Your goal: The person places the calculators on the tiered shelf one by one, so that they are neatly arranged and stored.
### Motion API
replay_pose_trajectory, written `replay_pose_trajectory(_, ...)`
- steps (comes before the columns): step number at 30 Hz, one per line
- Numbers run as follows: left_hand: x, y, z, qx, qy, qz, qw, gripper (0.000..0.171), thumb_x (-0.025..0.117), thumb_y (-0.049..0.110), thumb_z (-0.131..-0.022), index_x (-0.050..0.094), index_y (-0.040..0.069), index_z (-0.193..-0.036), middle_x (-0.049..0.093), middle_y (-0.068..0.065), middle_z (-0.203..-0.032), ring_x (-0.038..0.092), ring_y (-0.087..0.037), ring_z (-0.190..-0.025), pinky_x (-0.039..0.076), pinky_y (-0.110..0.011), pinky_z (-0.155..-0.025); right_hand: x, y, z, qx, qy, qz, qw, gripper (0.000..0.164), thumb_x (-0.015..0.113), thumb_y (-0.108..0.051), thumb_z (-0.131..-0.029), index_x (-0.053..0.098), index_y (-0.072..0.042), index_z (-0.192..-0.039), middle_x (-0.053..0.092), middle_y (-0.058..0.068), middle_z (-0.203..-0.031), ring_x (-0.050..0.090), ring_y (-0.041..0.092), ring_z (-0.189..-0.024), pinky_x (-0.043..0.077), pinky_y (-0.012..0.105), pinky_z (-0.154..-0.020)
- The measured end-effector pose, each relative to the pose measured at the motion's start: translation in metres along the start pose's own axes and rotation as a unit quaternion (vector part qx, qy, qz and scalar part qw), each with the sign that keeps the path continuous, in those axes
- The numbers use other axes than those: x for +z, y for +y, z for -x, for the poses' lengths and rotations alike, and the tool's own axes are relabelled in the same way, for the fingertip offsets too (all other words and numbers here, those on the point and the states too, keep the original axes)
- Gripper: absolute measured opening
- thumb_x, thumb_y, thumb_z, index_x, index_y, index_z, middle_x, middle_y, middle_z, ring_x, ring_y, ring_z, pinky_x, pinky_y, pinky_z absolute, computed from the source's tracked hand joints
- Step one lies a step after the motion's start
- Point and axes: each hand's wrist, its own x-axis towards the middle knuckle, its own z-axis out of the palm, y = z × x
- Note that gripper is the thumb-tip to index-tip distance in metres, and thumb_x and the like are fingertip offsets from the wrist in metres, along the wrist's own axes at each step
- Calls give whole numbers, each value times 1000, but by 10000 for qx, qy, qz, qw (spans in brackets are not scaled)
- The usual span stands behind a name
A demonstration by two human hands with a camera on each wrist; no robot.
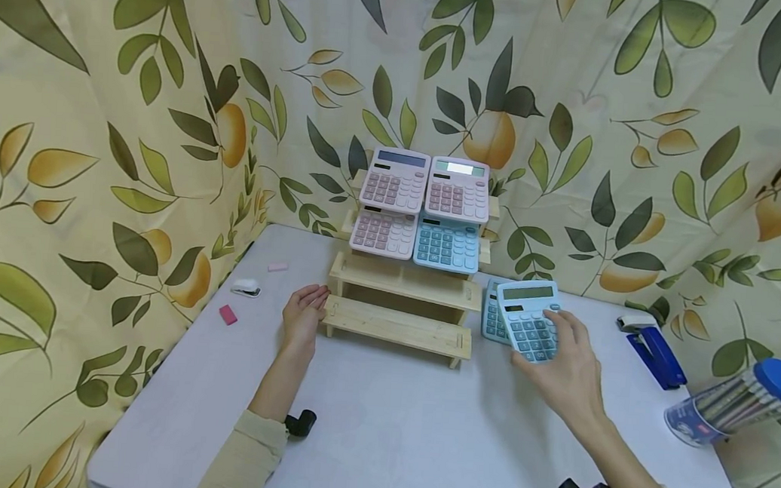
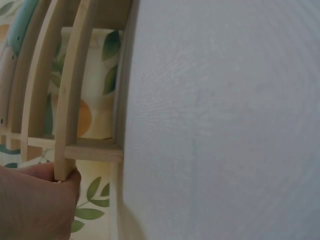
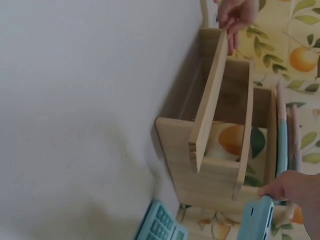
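My right hand [image 1: 568, 370] grips a light blue calculator [image 1: 528, 318] by its right side, tilted, its keys facing up. Partly behind it, a second blue calculator [image 1: 491, 327] lies on the table. The right wrist view shows the held calculator [image 3: 256, 220] beside the stepped wooden rack [image 3: 200, 185]. At the left end of the rack's lowest step [image 1: 398, 328], my left hand [image 1: 302, 317] holds the board's end between its fingers. Two pink calculators [image 1: 395, 180] [image 1: 458, 190] stand on the upper tier; below them sit another pink calculator [image 1: 383, 232] and a blue one [image 1: 447, 244].
Left of the rack lie a small white stapler [image 1: 246, 287], a red eraser [image 1: 227, 315] and a pale pink block [image 1: 278, 267]. On the right are a blue stapler [image 1: 656, 357] and a blue-lidded tub of pens [image 1: 736, 404]. Patterned curtains stand behind the white table [image 1: 377, 440].
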Motion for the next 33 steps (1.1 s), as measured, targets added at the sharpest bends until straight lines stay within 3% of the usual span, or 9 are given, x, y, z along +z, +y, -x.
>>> replay_pose_trajectory(9, -3, 0, 0, -10, -155, 19, 9999, 59, 39, -27, -88, 38, -12, -146, 48, -31, -148, 49, -37, -142, 38, -34, -123, 2, -14, 2, -190, -48, -96, 9998, 89, 90, -26, -77, 47, 2, -149, 38, 32, -154, 56, 59, -115, 50, 76, -91)
replay_pose_trajectory(17, -2, 0, 0, -13, -34, 32, 10000, 60, 39, -28, -86, 40, -13, -144, 51, -31, -146, 52, -36, -140, 41, -34, -121, 5, -26, 4, -249, -131, -182, 9994, 88, 90, -27, -77, 48, 0, -149, 37, 30, -155, 59, 56, -110, 54, 69, -86)
replay_pose_trajectory(33, 0, -1, 0, 18, 18, 46, 10000, 59, 38, -29, -86, 40, -14, -143, 50, -34, -146, 51, -39, -141, 40, -36, -121, 16, -46, 3, -509, -172, -273, 9982, 84, 92, -22, -74, 52, -2, -145, 39, 27, -155, 58, 52, -115, 60, 61, -81)
